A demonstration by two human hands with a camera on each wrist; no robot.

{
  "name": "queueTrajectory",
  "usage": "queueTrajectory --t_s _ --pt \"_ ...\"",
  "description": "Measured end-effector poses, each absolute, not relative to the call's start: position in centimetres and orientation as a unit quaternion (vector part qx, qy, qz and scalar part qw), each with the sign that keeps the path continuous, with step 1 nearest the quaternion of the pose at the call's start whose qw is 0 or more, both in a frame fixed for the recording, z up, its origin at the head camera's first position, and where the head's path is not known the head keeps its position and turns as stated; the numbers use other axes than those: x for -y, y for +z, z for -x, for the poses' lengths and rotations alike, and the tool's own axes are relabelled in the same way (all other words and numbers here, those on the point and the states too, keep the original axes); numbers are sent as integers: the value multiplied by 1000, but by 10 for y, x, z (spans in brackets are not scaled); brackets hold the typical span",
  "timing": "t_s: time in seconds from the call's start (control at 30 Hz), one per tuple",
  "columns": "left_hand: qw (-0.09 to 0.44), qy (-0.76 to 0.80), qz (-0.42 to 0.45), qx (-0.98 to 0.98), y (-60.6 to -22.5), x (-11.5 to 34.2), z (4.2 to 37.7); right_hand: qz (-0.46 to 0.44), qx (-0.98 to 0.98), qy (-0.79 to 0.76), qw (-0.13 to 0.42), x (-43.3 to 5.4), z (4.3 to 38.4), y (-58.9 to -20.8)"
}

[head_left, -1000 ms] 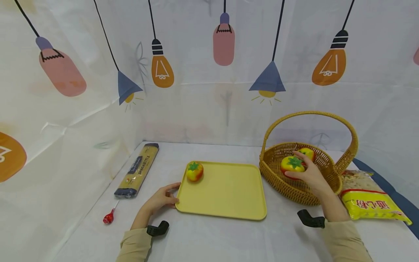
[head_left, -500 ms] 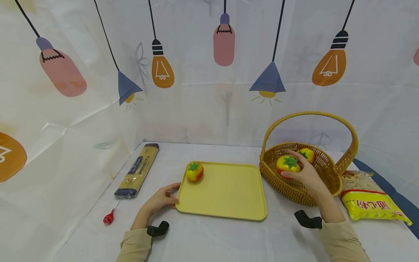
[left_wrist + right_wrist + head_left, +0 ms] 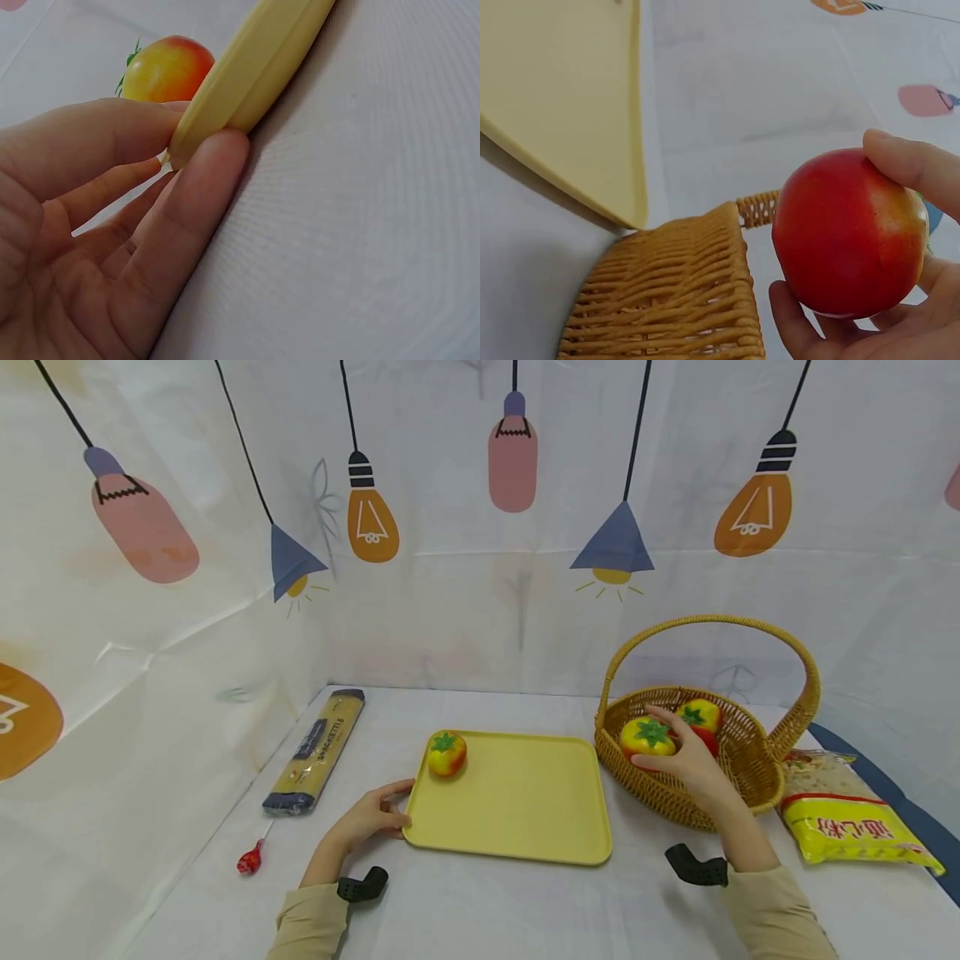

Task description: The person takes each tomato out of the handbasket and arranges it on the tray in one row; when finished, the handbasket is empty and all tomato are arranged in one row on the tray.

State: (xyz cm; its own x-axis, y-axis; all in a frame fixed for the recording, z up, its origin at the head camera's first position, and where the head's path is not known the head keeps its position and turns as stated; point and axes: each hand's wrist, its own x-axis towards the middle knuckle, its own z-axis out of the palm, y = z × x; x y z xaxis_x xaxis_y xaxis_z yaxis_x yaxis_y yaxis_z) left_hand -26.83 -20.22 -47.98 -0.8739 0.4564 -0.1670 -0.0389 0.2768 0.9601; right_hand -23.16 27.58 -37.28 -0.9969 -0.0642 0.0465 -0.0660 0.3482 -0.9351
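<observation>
My right hand [image 3: 686, 760] grips a yellow-and-red toy tomato [image 3: 645, 737] with a green star-shaped top, over the wicker basket [image 3: 675, 806]. In the right wrist view the tomato's red underside [image 3: 840, 240] shows between thumb and fingers. Another tomato [image 3: 703, 713] sits in the basket behind the hand, with something red beside it partly hidden by the fingers. On the left, my left hand [image 3: 369, 814] holds the left edge of the yellow tray [image 3: 517, 802], its thumb [image 3: 214, 161] against the tray's side. A tomato [image 3: 447, 753] rests in the tray's far left corner.
A spaghetti pack [image 3: 315, 752] lies at the left, with a red lollipop [image 3: 250, 860] in front of it. At the right of the basket lies a yellow pasta bag [image 3: 855, 814]. The basket's tall handle [image 3: 712, 618] arches above it; a patterned curtain [image 3: 480, 610] hangs behind the table.
My right hand has shifted left with the tomato, uncovering more of the tomato and a red thing behind it. The left hand and the tray have stayed in place.
</observation>
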Motion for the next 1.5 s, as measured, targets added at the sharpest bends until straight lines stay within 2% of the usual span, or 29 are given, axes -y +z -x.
queueTrajectory --t_s 0.2,0.47,0.7,0.83,1.23,1.5 --pt "209 587 -138 -770 -479 202 267 -50 825 563 2 -268 233 -373" --pt "209 585 -141 -771 -455 195 255 -55 822 566 -4 -260 235 -373" --pt "205 578 -141 -777 -480 201 269 -60 827 560 -3 -254 236 -372" --pt "205 577 -138 -778 -479 202 269 -61 825 562 0 -252 238 -373" --pt "208 584 -145 -771 -454 195 254 -64 810 582 -6 -242 242 -375" --pt "208 585 -141 -771 -452 195 252 -68 801 594 -15 -233 244 -380"
